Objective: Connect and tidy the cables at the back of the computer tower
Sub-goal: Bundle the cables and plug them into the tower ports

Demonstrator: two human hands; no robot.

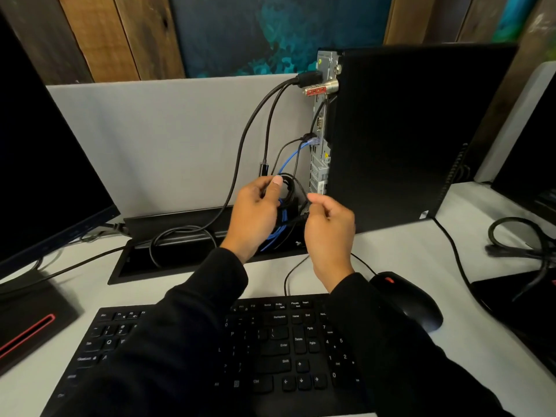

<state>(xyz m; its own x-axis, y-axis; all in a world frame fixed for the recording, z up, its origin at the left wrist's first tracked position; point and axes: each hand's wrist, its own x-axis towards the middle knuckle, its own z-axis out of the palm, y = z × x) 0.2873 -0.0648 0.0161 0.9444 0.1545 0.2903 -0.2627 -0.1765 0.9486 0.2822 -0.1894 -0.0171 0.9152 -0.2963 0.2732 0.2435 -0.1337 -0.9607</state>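
Note:
A black computer tower (406, 139) stands on the white desk, its metal rear panel (320, 136) facing left. Thick black cables (255, 115) run from plugs at the panel's top; a blue network cable (290, 156) and thin black leads plug in lower down. My left hand (255, 212) grips a looped bundle of black and blue cable (287, 188) just left of the panel's foot. My right hand (328, 227) pinches a thin black cable (293, 221) near its end, beside the bundle. Both hands hover over the desk's cable slot.
An open black cable tray (168, 254) is set into the desk under a grey divider (168, 139). A black keyboard (270, 341) and mouse (412, 302) lie near me. A monitor (39, 164) stands left; another screen and loose cables (523, 239) are right.

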